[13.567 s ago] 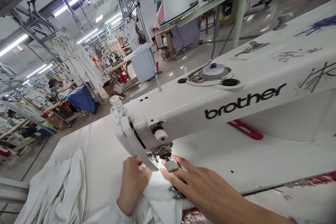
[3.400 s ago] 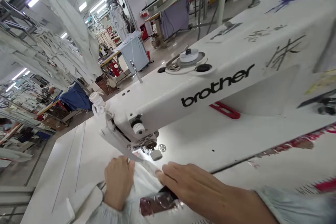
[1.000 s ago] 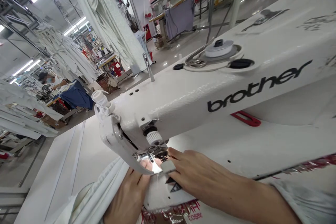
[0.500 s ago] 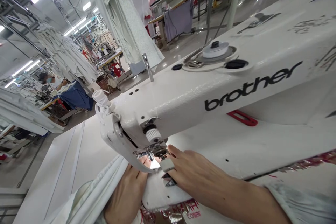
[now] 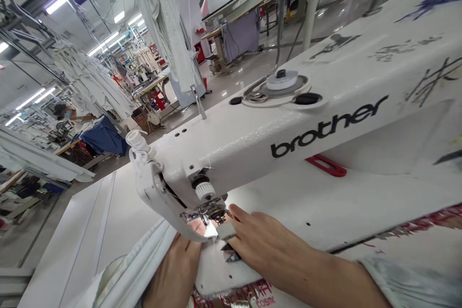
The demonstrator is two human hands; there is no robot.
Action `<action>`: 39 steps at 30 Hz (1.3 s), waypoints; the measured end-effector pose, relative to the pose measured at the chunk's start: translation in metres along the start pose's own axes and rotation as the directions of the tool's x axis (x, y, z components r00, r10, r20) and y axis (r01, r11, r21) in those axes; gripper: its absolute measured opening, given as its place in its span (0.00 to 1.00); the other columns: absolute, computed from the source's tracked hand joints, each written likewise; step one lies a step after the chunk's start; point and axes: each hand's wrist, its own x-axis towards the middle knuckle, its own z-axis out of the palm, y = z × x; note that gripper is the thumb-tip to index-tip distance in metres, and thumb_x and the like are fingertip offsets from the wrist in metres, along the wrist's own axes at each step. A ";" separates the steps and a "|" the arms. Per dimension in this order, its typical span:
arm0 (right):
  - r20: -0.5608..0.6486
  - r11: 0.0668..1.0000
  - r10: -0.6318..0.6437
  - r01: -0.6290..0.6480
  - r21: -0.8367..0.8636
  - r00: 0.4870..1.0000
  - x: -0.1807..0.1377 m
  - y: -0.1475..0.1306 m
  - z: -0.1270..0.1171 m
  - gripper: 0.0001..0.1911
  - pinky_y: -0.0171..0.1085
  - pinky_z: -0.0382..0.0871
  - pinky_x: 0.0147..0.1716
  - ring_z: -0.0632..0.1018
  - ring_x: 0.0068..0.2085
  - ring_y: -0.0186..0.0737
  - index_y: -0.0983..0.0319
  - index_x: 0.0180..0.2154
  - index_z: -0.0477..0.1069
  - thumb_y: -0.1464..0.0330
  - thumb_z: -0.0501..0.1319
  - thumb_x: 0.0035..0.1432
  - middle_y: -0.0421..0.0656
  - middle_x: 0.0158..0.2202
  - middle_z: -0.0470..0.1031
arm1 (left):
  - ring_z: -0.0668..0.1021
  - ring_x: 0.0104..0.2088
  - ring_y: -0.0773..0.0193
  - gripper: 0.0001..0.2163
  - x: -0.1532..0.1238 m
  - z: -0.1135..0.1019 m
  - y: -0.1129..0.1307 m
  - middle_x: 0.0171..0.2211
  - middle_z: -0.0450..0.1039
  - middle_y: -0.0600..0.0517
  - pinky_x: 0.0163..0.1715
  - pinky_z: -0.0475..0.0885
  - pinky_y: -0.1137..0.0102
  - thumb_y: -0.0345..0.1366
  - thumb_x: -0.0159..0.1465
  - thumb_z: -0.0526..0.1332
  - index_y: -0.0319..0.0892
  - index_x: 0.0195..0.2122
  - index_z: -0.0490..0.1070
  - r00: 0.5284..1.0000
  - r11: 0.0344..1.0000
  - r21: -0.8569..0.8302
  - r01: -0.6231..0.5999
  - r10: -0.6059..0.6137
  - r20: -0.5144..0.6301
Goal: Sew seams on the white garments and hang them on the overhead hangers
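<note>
A white Brother sewing machine fills the middle of the view. White fabric lies on the table under its needle head. My left hand rests flat on the fabric just left of the needle, fingertips hidden beneath the machine's head. My right hand lies on the fabric to the right of the needle, fingers stretched toward the presser foot and pressing the cloth down. A small dark piece shows beneath my right fingers.
The white sewing table stretches to the left. White garments hang on overhead rails at the back left. Another person works at a far table. A red-printed strip lies at the table's near edge.
My hands hold the same place at the needle over the last second. The view has shifted slightly; the hanging garments behind have moved along.
</note>
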 end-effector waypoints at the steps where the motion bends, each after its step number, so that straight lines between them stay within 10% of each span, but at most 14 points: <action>1: -0.007 1.000 0.002 -0.002 -0.006 1.000 0.000 0.000 0.001 0.15 0.39 0.65 0.24 0.72 0.45 0.51 0.65 0.38 0.66 0.83 0.52 0.49 0.53 0.43 0.71 | 0.74 0.45 0.60 0.20 0.000 0.000 0.000 0.41 0.72 0.53 0.48 0.71 0.62 0.20 0.56 0.51 0.46 0.47 0.65 1.000 1.000 -0.005 -0.002 0.002 0.009; 6: -0.031 1.000 0.006 -0.006 0.002 1.000 -0.001 0.000 0.000 0.14 0.38 0.64 0.23 0.72 0.45 0.51 0.64 0.37 0.66 0.82 0.54 0.48 0.52 0.40 0.71 | 0.73 0.48 0.61 0.25 0.000 -0.004 0.002 0.45 0.72 0.54 0.51 0.70 0.62 0.19 0.56 0.51 0.48 0.53 0.63 1.000 1.000 -0.027 -0.013 0.013 -0.002; 13: -0.064 0.999 -0.003 0.006 0.053 0.998 0.005 0.002 -0.006 0.13 0.37 0.61 0.20 0.72 0.39 0.49 0.62 0.31 0.62 0.84 0.51 0.46 0.49 0.32 0.70 | 0.75 0.48 0.57 0.07 -0.004 0.002 0.003 0.47 0.72 0.53 0.48 0.73 0.59 0.36 0.66 0.54 0.48 0.44 0.68 0.997 0.997 -0.076 0.001 -0.006 -0.076; 24: -0.004 0.934 -0.065 0.062 0.352 0.998 0.000 0.012 -0.015 0.11 0.37 0.60 0.24 0.69 0.33 0.41 0.63 0.39 0.63 0.82 0.52 0.56 0.42 0.33 0.68 | 0.76 0.44 0.63 0.12 -0.002 -0.012 0.005 0.42 0.73 0.56 0.47 0.73 0.64 0.31 0.67 0.53 0.54 0.46 0.70 1.000 0.957 -0.291 0.009 -0.013 -0.011; 39: -0.026 0.956 -0.066 0.071 0.285 0.997 0.003 0.012 -0.002 0.13 0.36 0.54 0.21 0.69 0.34 0.41 0.63 0.34 0.63 0.84 0.53 0.50 0.42 0.33 0.69 | 0.73 0.49 0.62 0.14 0.002 0.002 -0.009 0.48 0.73 0.54 0.52 0.71 0.63 0.27 0.66 0.52 0.48 0.49 0.68 0.994 0.960 -0.260 -0.107 0.096 -0.057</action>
